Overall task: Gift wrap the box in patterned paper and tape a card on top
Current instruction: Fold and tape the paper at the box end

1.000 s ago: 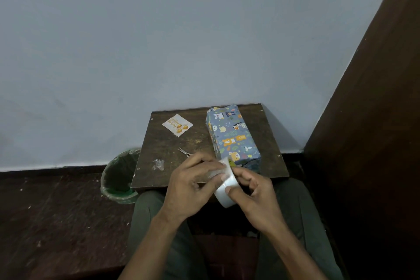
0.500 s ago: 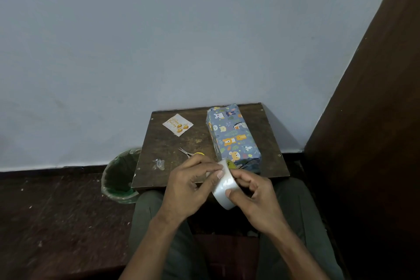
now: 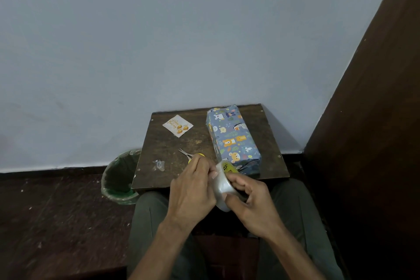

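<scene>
The box (image 3: 234, 137), wrapped in blue paper with cartoon animals, lies on the right side of a small dark wooden table (image 3: 172, 148). A white card (image 3: 177, 125) with gold balloons lies at the table's back left. Above my lap at the table's near edge I hold a roll of clear tape (image 3: 222, 188). My right hand (image 3: 248, 202) grips the roll from the right. My left hand (image 3: 193, 191) has its fingers curled against the roll's left face, fingertips at its rim.
Small scissors (image 3: 188, 154) with yellow handles lie on the table just beyond my left hand. A crumpled scrap of clear tape (image 3: 159, 164) lies near the table's left edge. A green-lined bin (image 3: 118, 177) stands on the floor at left. A dark wooden panel (image 3: 372, 120) rises at right.
Both hands stay on the tape roll. My left hand has shifted slightly lower, which uncovers the scissors' yellow handle, and the roll has turned a little.
</scene>
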